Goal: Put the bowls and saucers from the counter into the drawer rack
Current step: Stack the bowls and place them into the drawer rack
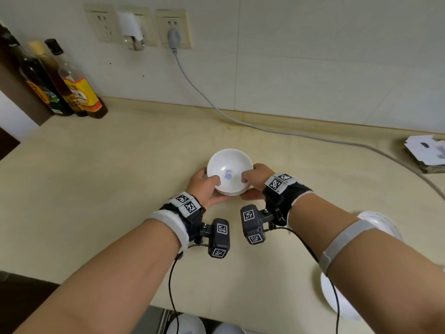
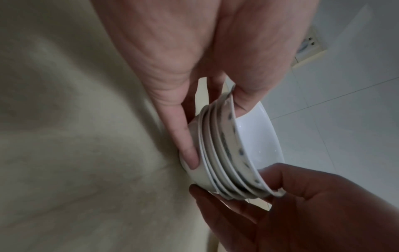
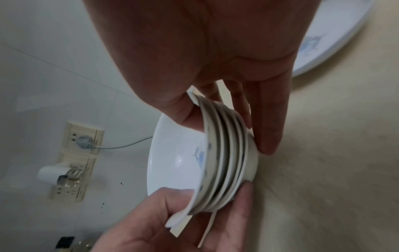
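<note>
beige counter (image 1: 96, 177) against white tiled wall (image 1: 313, 56) with sockets (image 1: 137, 26).

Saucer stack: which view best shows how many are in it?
Left wrist: the saucer stack shows its rims edge-on, separately. Right wrist shows rims too, partly behind fingers. Head sees only the top saucer.

Your head camera looks forward and down over the tabletop (image 1: 120, 165) toward the wall sockets (image 1: 173, 27); each wrist camera sits very close, looking along its palm; all three share the stacked saucers (image 1: 230, 172), whose count seems blurred.
</note>
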A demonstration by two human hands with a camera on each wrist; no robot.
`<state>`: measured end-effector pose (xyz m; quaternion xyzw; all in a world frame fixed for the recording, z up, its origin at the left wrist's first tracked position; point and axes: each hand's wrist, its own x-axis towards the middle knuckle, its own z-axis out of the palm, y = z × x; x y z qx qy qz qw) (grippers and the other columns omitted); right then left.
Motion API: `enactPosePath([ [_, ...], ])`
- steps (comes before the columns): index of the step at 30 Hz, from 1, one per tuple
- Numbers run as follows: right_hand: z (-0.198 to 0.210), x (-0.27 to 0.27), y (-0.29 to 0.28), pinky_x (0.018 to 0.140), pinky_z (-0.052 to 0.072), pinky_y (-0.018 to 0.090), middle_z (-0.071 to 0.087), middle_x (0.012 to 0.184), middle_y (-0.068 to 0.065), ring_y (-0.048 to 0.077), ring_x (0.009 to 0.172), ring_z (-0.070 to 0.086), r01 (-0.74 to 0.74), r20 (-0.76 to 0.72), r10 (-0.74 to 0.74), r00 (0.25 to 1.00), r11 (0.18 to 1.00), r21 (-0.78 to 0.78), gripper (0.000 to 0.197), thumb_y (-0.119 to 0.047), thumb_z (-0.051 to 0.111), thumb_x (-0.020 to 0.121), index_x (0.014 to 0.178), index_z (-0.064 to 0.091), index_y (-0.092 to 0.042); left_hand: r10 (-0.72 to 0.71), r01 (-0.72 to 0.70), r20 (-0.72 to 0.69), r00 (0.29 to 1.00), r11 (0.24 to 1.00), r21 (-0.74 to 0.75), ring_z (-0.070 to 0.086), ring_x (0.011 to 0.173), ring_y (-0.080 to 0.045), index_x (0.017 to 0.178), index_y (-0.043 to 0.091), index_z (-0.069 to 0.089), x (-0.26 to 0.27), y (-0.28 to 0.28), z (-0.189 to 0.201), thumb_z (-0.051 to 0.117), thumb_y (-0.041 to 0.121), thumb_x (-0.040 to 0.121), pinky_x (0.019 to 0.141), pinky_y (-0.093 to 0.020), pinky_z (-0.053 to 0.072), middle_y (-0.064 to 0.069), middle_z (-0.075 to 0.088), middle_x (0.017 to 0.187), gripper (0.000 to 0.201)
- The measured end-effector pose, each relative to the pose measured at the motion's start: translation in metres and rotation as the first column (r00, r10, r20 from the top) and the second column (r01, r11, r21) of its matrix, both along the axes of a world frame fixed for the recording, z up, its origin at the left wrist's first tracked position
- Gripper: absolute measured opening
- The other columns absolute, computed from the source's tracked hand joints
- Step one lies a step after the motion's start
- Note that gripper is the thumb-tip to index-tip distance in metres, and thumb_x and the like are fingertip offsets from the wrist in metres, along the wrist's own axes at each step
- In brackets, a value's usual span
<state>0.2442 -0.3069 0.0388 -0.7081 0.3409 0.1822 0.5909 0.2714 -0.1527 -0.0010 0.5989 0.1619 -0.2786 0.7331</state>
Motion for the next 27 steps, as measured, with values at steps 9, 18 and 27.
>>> enactPosePath([
  [9, 0.008, -0.085, 0.041, 0.086, 0.058, 0.053, 0.062, 0.125, 0.016, 0.038, 0.111, 0.064, -0.151, 0.019, 0.150, 0.988, 0.966, 0.209, 0.054, -0.011, 0.055, 0.079, 0.133, 0.050, -0.016, -0.049, 0.046, 0.040, 0.998, 0.997, 0.061, 0.061, 0.118, -0.038, 0.124, 0.018, 0.059, -0.098, 0.065, 0.027, 0.055, 0.001, 0.084, 0.073, -0.051, 0.063, -0.015, 0.056, 0.135, 0.043],
  [18, -0.008, -0.187, 0.064, 0.088, 0.057, 0.054, 0.066, 0.127, 0.014, 0.035, 0.112, 0.066, -0.463, 0.177, 0.434, 0.883, 0.752, 0.469, 0.057, -0.003, 0.059, 0.075, 0.129, 0.056, -0.020, 0.135, -0.142, 0.072, 0.988, 0.984, 0.104, 0.062, 0.121, -0.031, 0.126, 0.021, 0.061, -0.245, 0.108, 0.034, 0.070, 0.032, 0.090, 0.087, -0.057, 0.059, -0.014, 0.060, 0.134, 0.039],
  [27, -0.046, -0.286, 0.024, 0.076, 0.062, 0.047, 0.065, 0.127, 0.015, 0.034, 0.109, 0.068, -0.466, 0.052, 0.538, 0.841, 0.672, 0.576, 0.047, 0.004, 0.057, 0.089, 0.132, 0.054, -0.017, 0.589, -0.471, -0.079, 0.804, 0.713, 0.520, 0.055, 0.087, -0.021, 0.117, 0.009, 0.041, -0.382, 0.096, -0.044, 0.073, 0.041, 0.088, 0.077, -0.045, 0.061, -0.013, 0.050, 0.111, 0.054],
])
